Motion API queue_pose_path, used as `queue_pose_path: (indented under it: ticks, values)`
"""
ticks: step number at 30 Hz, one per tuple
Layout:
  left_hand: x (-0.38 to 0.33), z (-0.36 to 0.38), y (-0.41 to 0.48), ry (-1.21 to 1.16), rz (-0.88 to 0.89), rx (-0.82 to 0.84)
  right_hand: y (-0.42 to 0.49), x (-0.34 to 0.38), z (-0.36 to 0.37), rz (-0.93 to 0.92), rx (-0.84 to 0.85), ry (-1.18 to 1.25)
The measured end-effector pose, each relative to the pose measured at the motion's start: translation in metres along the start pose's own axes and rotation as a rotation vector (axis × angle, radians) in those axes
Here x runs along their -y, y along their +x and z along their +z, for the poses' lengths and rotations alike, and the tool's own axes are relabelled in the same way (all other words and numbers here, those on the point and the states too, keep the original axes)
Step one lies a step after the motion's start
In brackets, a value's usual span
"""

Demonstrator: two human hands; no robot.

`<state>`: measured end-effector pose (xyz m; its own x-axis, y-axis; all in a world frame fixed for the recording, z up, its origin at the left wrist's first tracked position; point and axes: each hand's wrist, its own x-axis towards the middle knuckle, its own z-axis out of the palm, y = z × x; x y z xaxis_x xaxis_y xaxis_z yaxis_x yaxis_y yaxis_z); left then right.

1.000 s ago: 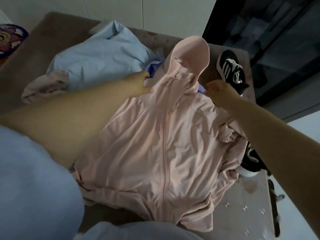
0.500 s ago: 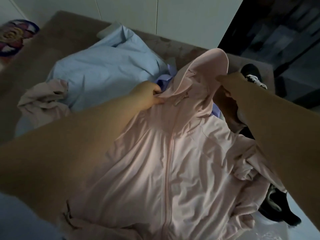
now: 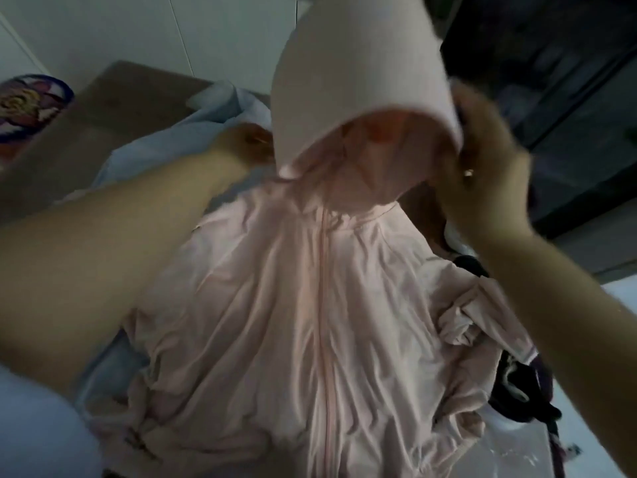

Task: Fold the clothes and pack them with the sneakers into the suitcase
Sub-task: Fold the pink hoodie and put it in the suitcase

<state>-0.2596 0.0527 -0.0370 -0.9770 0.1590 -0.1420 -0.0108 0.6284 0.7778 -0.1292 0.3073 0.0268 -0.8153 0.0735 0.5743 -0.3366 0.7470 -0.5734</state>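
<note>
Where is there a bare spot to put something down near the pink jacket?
The bare brown top at the far left, between the colourful round thing and the blue clothes. Also a small pale patch at the near right, below the black sneaker. The middle is crowded: the pink jacket covers it.

Brown fabric-covered table (image 3: 113,108), bare at far left corner. Spread across middle: pale pink zip-front hooded jacket (image 3: 310,322). Behind, partly under it: crumpled light blue garment (image 3: 238,108). Near right edge, half hidden: black-and-white sneaker (image 3: 517,391).
</note>
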Motion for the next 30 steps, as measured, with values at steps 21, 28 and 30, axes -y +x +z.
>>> queue_pose_path:
  ticks: [21, 28, 30]
  values:
    - [0.076, -0.011, -0.169, 0.445, -0.199, 0.247, -0.156, 0.086, 0.056, 1.148, 0.922, 0.350]
    - [0.039, 0.008, -0.212, 0.288, -0.070, 0.221, -0.158, 0.098, 0.079, 1.340, 0.701, 0.556]
    - [0.018, 0.010, -0.220, 0.097, -0.031, 0.171, -0.148, 0.094, 0.060, 1.274, 0.631, 0.677]
